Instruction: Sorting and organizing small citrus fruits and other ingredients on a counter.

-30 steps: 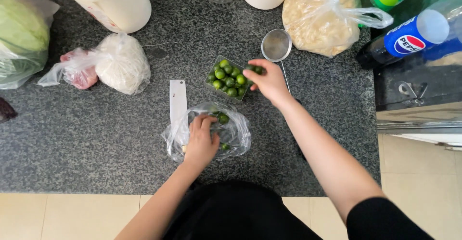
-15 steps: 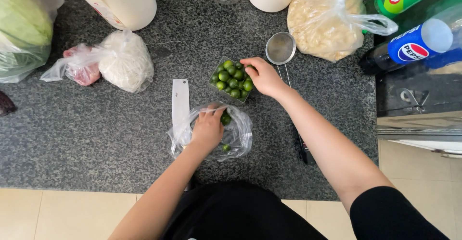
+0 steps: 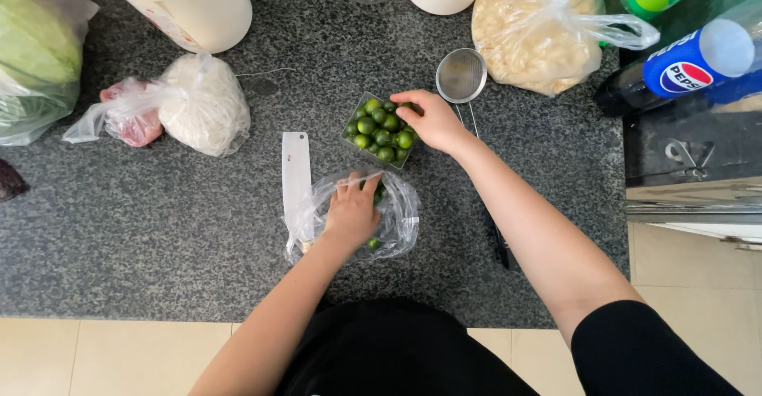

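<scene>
On the dark speckled tabletop (image 3: 159, 237), far left, a bag of green cabbage (image 3: 36, 55) lies by the edge, then a knotted bag with something white and pink (image 3: 186, 106) below a cream bucket (image 3: 186, 3). A white cleaver blade (image 3: 295, 166) lies flat just left of a clear plastic bag (image 3: 401, 217) holding a few small round green limes. The left hand (image 3: 351, 213) is inside this bag, palm down, fingers curled over the limes; whether it grips one cannot be told. Just above, a small clear tub (image 3: 379, 130) is heaped with the same glossy limes. The right hand (image 3: 432, 118) rests at the tub's right rim, fingers bent, tips touching the top limes. A metal strainer (image 3: 462, 76) lies beside it, then a bag of pale food (image 3: 540, 35) and bottles (image 3: 683, 63).
</scene>
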